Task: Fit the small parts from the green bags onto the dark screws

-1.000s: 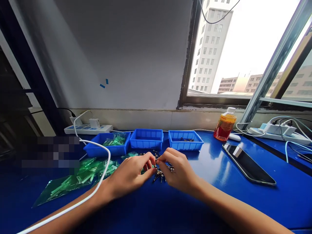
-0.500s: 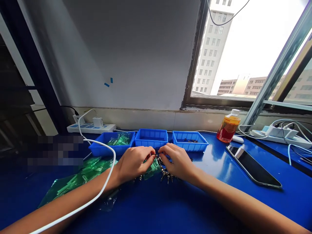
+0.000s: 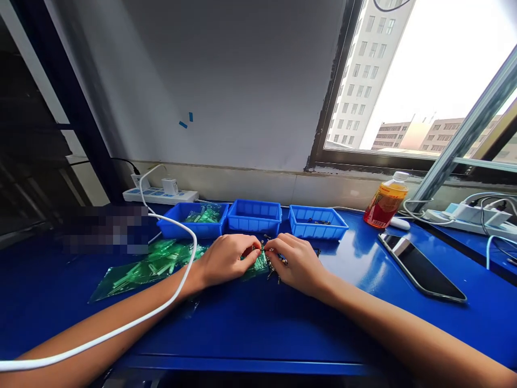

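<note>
Fingertips of my left hand (image 3: pixel 231 260) are closed in a pinch, almost meeting those of my right hand (image 3: pixel 298 265). Between them shows a small, thin dark piece (image 3: pixel 263 249), which both hands grip; its kind is too small to make out. Just under my right fingers lies a pile of small metal parts (image 3: pixel 273 274) with brassy and dark ends, partly hidden by the hand. A green plastic bag (image 3: pixel 255 267) sits below my left fingertips. More green bags of slim clear pieces (image 3: pixel 161 261) lie beyond my left forearm.
Along the back stand three blue bins: the left bin (image 3: pixel 169 227) holds bagged parts, the middle bin (image 3: pixel 254 222) shows nothing inside, the right bin (image 3: pixel 319 231) holds dark parts. A white cable (image 3: pixel 189 237) crosses my left forearm. A drink bottle (image 3: pixel 385 202) and a phone (image 3: pixel 422 268) are rightward.
The camera view has tilted down and shifted, so the table's front edge now shows. Both hands stay pinched together over the same spot, with fingers only slightly shifted.
</note>
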Demonstrator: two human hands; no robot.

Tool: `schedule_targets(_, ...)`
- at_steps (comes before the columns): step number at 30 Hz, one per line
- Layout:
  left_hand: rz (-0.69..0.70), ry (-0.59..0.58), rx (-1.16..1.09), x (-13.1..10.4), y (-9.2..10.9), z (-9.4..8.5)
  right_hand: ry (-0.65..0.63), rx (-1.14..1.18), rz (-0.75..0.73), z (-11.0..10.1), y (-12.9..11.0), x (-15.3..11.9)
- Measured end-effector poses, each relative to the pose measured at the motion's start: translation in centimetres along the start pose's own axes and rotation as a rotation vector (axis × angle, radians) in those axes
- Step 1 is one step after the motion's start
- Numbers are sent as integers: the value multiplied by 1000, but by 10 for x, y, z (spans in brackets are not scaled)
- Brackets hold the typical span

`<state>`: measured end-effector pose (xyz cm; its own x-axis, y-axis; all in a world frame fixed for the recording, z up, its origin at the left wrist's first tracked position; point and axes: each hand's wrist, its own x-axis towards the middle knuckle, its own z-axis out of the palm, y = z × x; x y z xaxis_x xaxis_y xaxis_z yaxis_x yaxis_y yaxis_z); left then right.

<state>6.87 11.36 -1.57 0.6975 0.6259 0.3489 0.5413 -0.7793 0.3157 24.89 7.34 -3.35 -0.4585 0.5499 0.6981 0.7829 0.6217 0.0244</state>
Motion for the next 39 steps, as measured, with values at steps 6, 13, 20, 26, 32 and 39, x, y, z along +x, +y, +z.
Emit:
schedule_targets(6,48,-6,-24,0,-4,1,-28,8,61,3,0,-1)
schedule_targets(13,42,-12,-20,-2,-5,1,-5,14,101,2,-1,-1)
schedule_targets(20,65,-25,24,-1,-4,0,0,47,123,1,-3,-1)
schedule_targets(26,58,-58,34,-1,-4,0,42,33,67,2,-2,0)
schedule_targets(32,8,-57,-28,-1,-1,-2,45,-2,83,4,-1,-1)
schedule_targets(39,44,-52,-5,-2,-1,-1,22,10,86,3,-1,0)
